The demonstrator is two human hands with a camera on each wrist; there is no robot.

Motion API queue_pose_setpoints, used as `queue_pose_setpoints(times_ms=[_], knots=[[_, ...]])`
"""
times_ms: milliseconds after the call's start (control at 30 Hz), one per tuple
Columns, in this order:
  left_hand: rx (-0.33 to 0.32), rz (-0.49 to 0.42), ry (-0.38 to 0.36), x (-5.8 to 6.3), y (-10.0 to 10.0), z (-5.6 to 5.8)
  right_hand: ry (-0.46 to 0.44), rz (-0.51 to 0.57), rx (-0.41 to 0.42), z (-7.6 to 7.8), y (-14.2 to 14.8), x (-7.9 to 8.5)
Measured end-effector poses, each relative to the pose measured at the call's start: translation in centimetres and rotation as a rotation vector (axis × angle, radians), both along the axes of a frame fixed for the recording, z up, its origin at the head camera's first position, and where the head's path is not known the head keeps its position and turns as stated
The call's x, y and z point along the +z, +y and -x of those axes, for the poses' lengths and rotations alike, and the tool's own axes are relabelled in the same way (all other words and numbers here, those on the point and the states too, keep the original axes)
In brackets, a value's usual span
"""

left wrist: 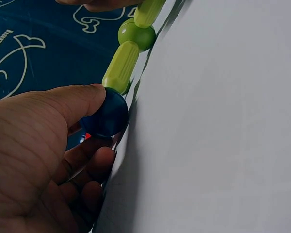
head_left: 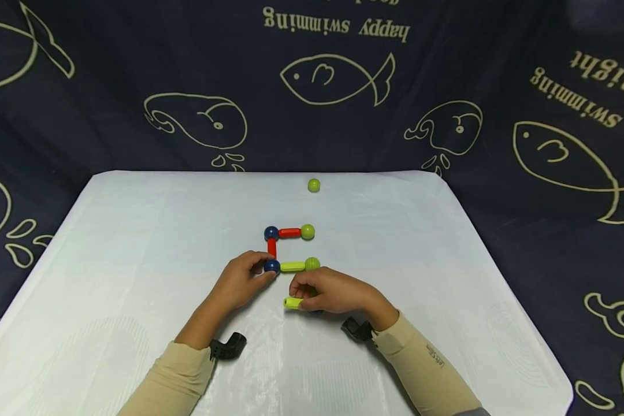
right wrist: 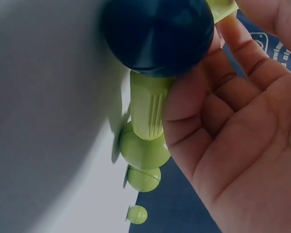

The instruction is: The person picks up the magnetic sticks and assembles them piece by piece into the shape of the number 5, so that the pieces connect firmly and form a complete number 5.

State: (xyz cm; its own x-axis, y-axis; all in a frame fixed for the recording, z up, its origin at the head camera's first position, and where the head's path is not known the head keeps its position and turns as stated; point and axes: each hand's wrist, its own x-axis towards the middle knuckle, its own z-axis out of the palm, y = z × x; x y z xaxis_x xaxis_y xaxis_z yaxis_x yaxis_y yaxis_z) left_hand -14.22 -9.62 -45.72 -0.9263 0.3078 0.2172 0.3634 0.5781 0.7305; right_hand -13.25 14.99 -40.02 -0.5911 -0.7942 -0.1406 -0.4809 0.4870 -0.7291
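Observation:
My left hand [head_left: 239, 283] pinches a dark blue ball [left wrist: 109, 114] at the lower left corner of a magnetic stick-and-ball build. From that ball a red stick [head_left: 272, 248] runs back and a yellow-green stick [head_left: 293, 266] runs right to a green ball [head_left: 312, 264]. My right hand [head_left: 338, 293] grips another yellow-green stick [head_left: 293, 303], whose free end points left. In the right wrist view, this stick meets a second blue ball [right wrist: 157, 36], mostly hidden from the head. A further yellow-green stick [right wrist: 148, 104] links that ball to the green one.
At the back of the build, a blue ball [head_left: 271, 233], a red stick [head_left: 290, 233] and a green ball [head_left: 307, 231] form a row. One loose green ball [head_left: 314, 185] lies near the far edge of the white table [head_left: 187, 214]. A dark printed cloth [head_left: 343, 133] hangs behind.

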Motion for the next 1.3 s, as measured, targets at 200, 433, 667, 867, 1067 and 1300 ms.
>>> queue_pose_setpoints(times_ms=[200, 433, 667, 867, 1067, 1300], knots=[[-0.001, -0.002, 0.009, 0.0, -0.2, 0.1, 0.011, -0.003, -0.003, 0.2, -0.1, 0.2], [0.001, -0.002, 0.014, 0.1, -0.4, 0.1, 0.031, 0.002, -0.022, 0.4, 0.1, 0.4], [0.002, -0.003, 0.003, 0.1, -0.2, 0.1, 0.035, 0.037, -0.105, 2.3, 1.4, 0.6], [0.008, 0.004, -0.016, 0.1, -0.1, 0.0, 0.082, 0.019, -0.219, 6.0, 2.3, 1.0], [0.005, 0.009, -0.027, 0.0, 0.0, 0.0, 0.067, 0.003, -0.391, 10.0, 2.8, 0.8], [0.011, 0.009, -0.017, 0.0, 0.0, -0.1, 0.074, 0.028, -0.465, 13.9, 2.5, 0.0]])
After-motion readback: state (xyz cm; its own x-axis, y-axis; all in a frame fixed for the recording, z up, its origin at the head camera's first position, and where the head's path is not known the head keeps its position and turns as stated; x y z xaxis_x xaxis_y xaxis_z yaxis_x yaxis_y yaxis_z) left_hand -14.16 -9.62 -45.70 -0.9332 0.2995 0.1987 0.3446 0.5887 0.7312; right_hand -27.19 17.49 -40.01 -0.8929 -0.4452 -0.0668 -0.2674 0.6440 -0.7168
